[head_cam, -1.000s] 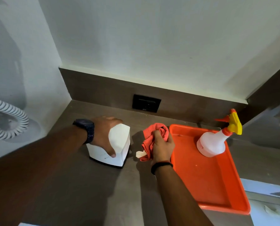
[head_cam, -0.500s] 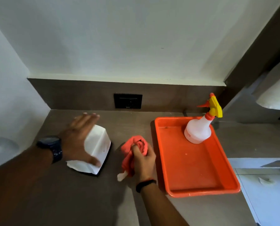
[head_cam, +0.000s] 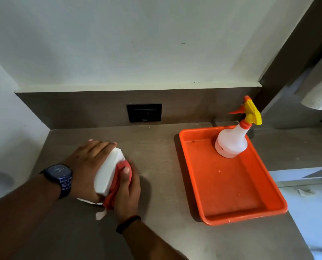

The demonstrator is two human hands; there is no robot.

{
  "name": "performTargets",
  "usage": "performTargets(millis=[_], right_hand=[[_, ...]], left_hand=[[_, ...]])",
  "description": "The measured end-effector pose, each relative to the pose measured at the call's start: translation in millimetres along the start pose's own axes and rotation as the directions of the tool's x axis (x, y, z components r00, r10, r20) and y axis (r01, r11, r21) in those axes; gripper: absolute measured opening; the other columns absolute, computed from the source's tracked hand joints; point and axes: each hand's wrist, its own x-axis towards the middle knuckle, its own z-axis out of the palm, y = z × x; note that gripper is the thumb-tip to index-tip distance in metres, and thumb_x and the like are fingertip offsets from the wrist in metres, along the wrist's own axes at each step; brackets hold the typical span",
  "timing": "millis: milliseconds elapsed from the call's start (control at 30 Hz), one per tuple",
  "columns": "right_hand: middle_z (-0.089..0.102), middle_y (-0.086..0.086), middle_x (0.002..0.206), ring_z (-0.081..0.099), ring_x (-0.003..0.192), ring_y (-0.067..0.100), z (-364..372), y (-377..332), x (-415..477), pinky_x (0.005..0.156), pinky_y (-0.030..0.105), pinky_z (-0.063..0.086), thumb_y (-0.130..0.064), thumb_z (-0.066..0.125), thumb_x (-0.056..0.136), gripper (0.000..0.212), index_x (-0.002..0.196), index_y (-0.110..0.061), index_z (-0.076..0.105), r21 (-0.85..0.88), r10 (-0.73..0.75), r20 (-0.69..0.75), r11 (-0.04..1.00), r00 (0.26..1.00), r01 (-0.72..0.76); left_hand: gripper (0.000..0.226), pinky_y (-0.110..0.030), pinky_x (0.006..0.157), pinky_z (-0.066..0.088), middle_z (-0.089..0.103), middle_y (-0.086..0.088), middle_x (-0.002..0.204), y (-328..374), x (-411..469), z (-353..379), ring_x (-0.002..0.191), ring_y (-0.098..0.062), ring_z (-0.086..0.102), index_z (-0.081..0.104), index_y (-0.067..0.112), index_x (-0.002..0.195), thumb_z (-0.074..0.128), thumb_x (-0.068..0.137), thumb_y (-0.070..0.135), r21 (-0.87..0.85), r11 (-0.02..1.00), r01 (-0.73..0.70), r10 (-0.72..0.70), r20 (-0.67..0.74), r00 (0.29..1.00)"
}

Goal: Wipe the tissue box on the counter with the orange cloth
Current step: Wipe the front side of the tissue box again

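The tissue box [head_cam: 109, 171] sits on the counter [head_cam: 156, 147] well to the left of the orange tray [head_cam: 231, 214], and everything else is best placed from that tray. The left hand [head_cam: 87, 166] lies over the box's far side, away from the tray, with the fingers [head_cam: 102, 145] spread flat along its top edge and the palm wrapped round the side. That looks like a bracing hold, so that a light box does not slide when it is rubbed from the other side. A dark watch [head_cam: 60, 180] sits on that wrist.

The right hand [head_cam: 127, 192] presses against the side of the box that faces the tray, fingers curled tight around the bunched orange cloth [head_cam: 119, 182], thumb on top of the wad. The cloth is squeezed between palm and box, touching the white face, which suits a scrubbing stroke along it. A pale label [head_cam: 100, 215] hangs from the cloth's lower end, just beside the box's near corner.

Inside the tray, at its back corner, a spray bottle [head_cam: 231, 143] stands upright, apart from both hands and seemingly parked there to keep the counter free. A black wall socket [head_cam: 144, 112] is set in the back panel, to the tray's left and behind the box.

The wiping appears to be under way on this one face, and the other faces will probably need the bracing hand moved.
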Motion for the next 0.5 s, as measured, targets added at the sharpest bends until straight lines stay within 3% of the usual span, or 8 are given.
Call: performTargets(millis=[100,167,233,333,433,500], right_hand=[[0.052,-0.01,0.152,0.044,0.145,0.008,8,-18,17,0.123,0.036,0.036,-0.092,0.038,0.076,0.06,0.125,-0.058,0.046,-0.027,-0.104,0.005,0.994,0.995,0.104],[0.054,-0.01,0.15,0.046,0.143,0.008,9,-24,30,0.123,0.038,0.037,-0.084,0.037,0.08,0.045,0.118,-0.062,0.045,-0.076,-0.109,0.024,0.991,0.994,0.11],[0.058,-0.007,0.148,0.051,0.139,0.011,7,-16,35,0.122,0.044,0.039,-0.084,0.038,0.077,0.043,0.113,-0.062,0.048,-0.07,-0.075,0.004,0.995,0.997,0.075],[0.061,-0.004,0.144,0.056,0.135,0.014,5,8,20,0.119,0.049,0.043,-0.09,0.04,0.074,0.058,0.121,-0.058,0.053,-0.052,-0.033,-0.016,0.998,0.999,0.032],[0.052,-0.02,0.15,0.05,0.142,0.012,3,25,-8,0.117,0.052,0.045,-0.093,0.039,0.077,0.05,0.124,-0.076,0.044,-0.058,-0.126,0.006,0.99,0.992,0.126],[0.05,-0.026,0.149,0.046,0.144,0.007,3,21,-13,0.119,0.047,0.044,-0.088,0.039,0.082,0.047,0.127,-0.075,0.044,-0.082,-0.203,-0.007,0.976,0.979,0.202]], left_hand=[[0.132,-0.053,0.109,0.031,0.042,-0.006,0.139,2,1,-1,0.125,-0.028,0.041,0.027,0.016,0.139,0.064,0.031,0.081,0.008,1.0,0.018,-0.018,0.012,1.0],[0.132,-0.051,0.11,0.029,0.041,-0.004,0.139,1,1,-1,0.125,-0.026,0.04,0.026,0.017,0.138,0.065,0.029,0.081,0.001,0.999,0.045,-0.045,0.005,0.999],[0.134,-0.051,0.109,0.03,0.042,-0.006,0.139,1,1,0,0.125,-0.028,0.041,0.023,0.017,0.139,0.067,0.028,0.079,-0.012,0.999,0.051,-0.051,-0.007,0.999],[0.136,-0.053,0.107,0.033,0.044,-0.007,0.138,1,0,2,0.123,-0.031,0.043,0.021,0.016,0.139,0.066,0.028,0.08,-0.013,0.999,0.044,-0.045,-0.027,0.999],[0.131,-0.054,0.106,0.034,0.045,-0.008,0.137,3,-1,4,0.122,-0.032,0.044,0.022,0.016,0.139,0.067,0.032,0.077,-0.029,0.998,0.048,-0.049,-0.051,0.997],[0.126,-0.053,0.105,0.033,0.047,-0.01,0.135,4,-3,5,0.121,-0.034,0.046,0.026,0.015,0.138,0.066,0.035,0.076,-0.049,0.997,0.066,-0.07,-0.082,0.994]])
